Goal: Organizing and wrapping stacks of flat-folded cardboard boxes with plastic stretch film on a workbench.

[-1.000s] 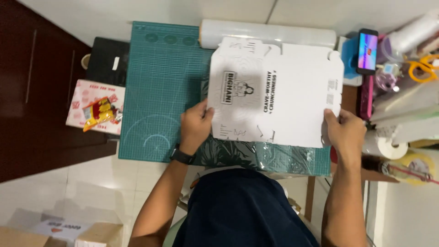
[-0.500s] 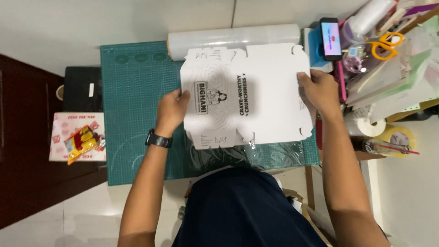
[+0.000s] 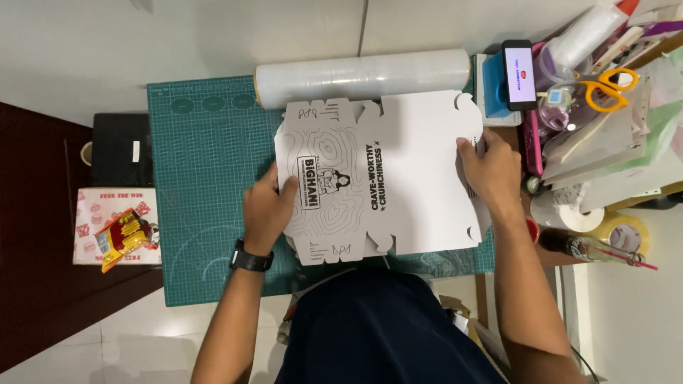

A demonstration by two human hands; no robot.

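Note:
A flat white cardboard box blank with black printing lies over a green cutting mat. My left hand, with a black watch on its wrist, grips the blank's left edge, thumb on top. My right hand holds its right edge, fingers pressed on the card. A clear roll of stretch film lies just beyond the blank along the mat's far edge.
At right are a phone with a lit screen, orange-handled scissors, tape rolls, a bottle and stacked papers. At left sit a black box and a snack packet on a printed paper.
Both hands have shifted the blank left and toward me on the mat, and its left flaps now show unfolded. The view has also shifted.

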